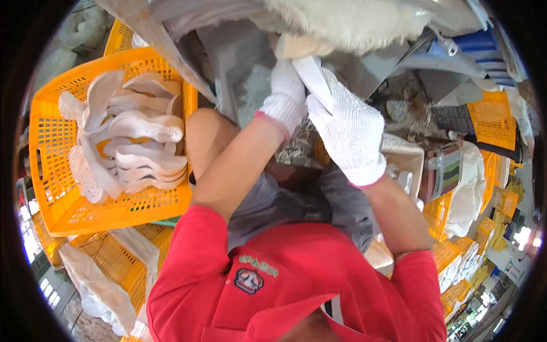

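Note:
A smooth, curved white piece (314,81) is between my hands, just below a fuzzy cream-coloured buffing wheel (353,23). My right hand (350,125), in a white knitted glove, closes around its near end with the thumb along its side. My left hand (288,88), also gloved, is at the far end; its fingertips are partly hidden near the wheel. Whether the piece touches the wheel I cannot tell. To my left, an orange plastic basket (48,165) holds several similar curved white pieces (142,125), stacked and overlapping, some with small holes at one end.
Grey panels (236,54) surround the space under the wheel. More orange crates (493,117) stand along the right, beside a striped box (450,165) and a white sack (467,188). At lower left, a crate (111,256) has a plastic bag (94,279) over it.

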`<state>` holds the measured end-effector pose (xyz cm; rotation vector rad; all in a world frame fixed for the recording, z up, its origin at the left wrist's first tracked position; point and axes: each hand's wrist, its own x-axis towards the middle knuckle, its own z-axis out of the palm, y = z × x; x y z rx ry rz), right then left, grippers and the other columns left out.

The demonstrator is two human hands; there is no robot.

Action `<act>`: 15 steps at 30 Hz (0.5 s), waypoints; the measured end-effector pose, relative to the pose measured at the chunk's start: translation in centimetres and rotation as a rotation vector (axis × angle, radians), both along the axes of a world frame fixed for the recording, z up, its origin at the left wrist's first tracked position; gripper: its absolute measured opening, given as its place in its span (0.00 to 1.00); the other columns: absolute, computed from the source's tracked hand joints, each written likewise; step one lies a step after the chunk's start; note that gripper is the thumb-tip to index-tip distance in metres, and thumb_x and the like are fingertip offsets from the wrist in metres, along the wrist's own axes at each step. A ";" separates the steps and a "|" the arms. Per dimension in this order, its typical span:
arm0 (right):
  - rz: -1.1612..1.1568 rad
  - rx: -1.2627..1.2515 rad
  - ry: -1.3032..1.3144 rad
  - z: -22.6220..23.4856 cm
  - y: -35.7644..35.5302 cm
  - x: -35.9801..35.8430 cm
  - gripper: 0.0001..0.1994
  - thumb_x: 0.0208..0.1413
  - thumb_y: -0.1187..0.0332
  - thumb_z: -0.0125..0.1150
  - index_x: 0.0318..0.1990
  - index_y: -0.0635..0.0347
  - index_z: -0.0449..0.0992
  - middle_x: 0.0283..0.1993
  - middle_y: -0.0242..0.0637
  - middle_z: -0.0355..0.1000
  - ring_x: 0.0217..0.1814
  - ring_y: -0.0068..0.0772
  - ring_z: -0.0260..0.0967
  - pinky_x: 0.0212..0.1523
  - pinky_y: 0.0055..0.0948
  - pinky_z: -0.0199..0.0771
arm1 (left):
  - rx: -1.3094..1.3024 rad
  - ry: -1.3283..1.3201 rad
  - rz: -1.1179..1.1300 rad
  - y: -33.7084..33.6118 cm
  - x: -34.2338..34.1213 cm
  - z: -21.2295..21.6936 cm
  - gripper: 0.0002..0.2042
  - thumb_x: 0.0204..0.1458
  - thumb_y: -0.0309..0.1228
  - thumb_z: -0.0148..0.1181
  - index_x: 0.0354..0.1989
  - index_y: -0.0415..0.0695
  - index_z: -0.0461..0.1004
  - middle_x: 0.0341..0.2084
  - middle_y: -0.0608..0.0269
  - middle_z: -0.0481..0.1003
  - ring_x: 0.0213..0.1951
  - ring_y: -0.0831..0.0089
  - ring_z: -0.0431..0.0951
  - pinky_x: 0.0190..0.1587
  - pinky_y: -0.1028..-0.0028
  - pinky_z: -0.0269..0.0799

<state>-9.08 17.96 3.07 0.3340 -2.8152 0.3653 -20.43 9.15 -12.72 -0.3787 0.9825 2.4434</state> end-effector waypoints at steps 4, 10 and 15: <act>-0.018 0.109 0.123 0.7 -0.8 -3.0 0.07 0.61 0.62 0.64 0.45 0.42 0.84 0.39 0.35 0.81 0.38 0.39 0.82 0.36 0.36 0.82 | -0.421 0.416 0.392 1.5 2.0 -0.4 0.23 0.70 0.47 0.45 0.59 0.42 0.75 0.53 0.49 0.80 0.55 0.57 0.80 0.59 0.61 0.77; 0.062 -0.310 -0.545 2.6 0.4 -2.8 0.29 0.51 0.49 0.67 0.58 0.55 0.81 0.45 0.47 0.81 0.49 0.51 0.80 0.52 0.40 0.79 | 0.464 -0.095 -0.060 0.9 3.1 2.3 0.31 0.70 0.62 0.44 0.56 0.44 0.74 0.48 0.57 0.80 0.52 0.62 0.80 0.56 0.63 0.77; 0.341 -0.573 -0.425 0.3 0.9 -0.2 0.56 0.46 0.58 0.74 0.82 0.61 0.49 0.78 0.59 0.58 0.79 0.56 0.59 0.76 0.39 0.62 | 0.384 -0.180 0.087 -0.7 -0.5 5.6 0.30 0.69 0.61 0.48 0.56 0.45 0.77 0.45 0.60 0.82 0.47 0.63 0.82 0.50 0.64 0.77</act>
